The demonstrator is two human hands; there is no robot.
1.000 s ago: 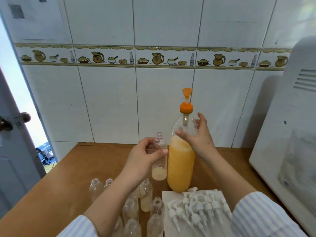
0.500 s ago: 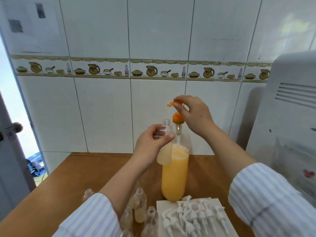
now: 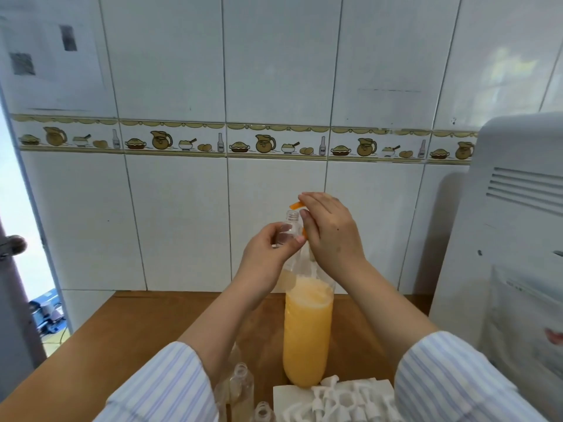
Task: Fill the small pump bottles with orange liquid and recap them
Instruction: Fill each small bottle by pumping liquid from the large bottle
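Note:
A tall clear bottle of orange liquid (image 3: 307,330) stands on the wooden table (image 3: 128,339). My right hand (image 3: 330,229) covers its orange pump head (image 3: 295,205) from above; only the spout tip shows. My left hand (image 3: 271,251) holds a small clear bottle (image 3: 289,226) raised, its open neck just under that spout. The small bottle's lower part is hidden behind my hand. Several open small bottles (image 3: 242,388) stand at the near edge, and several white pump caps (image 3: 335,400) lie on a white sheet.
A white appliance (image 3: 511,254) fills the right side, close to my right arm. A white tiled wall (image 3: 182,223) stands right behind the table. A door with a handle (image 3: 12,245) and a bright doorway lie to the left.
My left hand lifted the small bottle from beside the big bottle up to the pump spout. My right hand moved from the big bottle's shoulder to the top of the pump head.

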